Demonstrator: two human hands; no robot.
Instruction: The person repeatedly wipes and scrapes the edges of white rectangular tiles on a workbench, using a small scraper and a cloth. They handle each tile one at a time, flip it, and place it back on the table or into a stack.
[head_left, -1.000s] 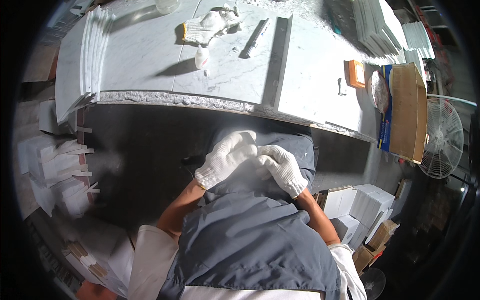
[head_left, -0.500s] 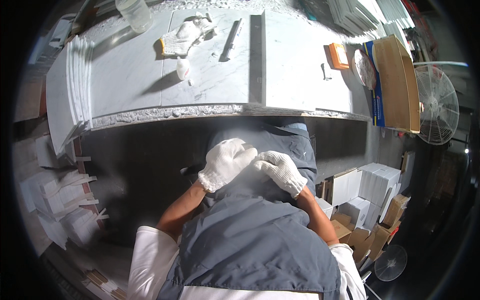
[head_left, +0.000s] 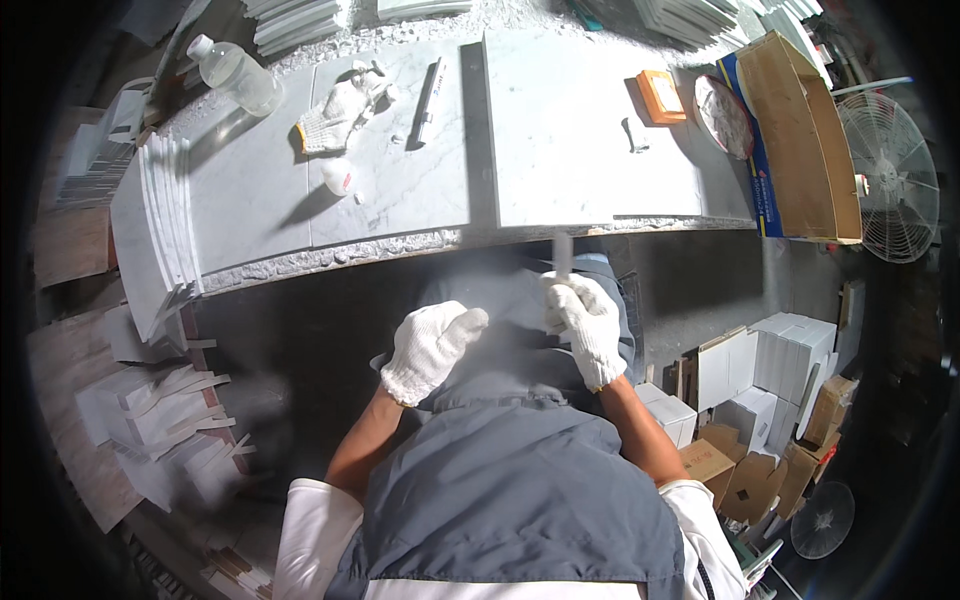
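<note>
My right hand (head_left: 585, 325), in a white knitted glove, grips a thin, flat, greyish strip (head_left: 564, 255). The strip points up toward the front edge of the worktable and is blurred. Also gloved, my left hand (head_left: 432, 350) hovers over my dark apron (head_left: 510, 450), apart from the right. Its fingers are curled together with the thumb lying along them; the palm side is hidden. White marbled slabs (head_left: 570, 130) lie on the worktable beyond both hands.
On the slabs lie spare gloves (head_left: 345, 110), a marker (head_left: 430, 105), a small white bottle (head_left: 338, 178), an orange box (head_left: 661, 97) and a small dark tool (head_left: 635, 135). A clear bottle (head_left: 238, 78), a cardboard box (head_left: 800, 140) and a fan (head_left: 890, 180) stand around.
My hands have moved apart from where they met. The right went up and right, and the strip now shows in it; the left dropped lower. The view has shifted slightly.
</note>
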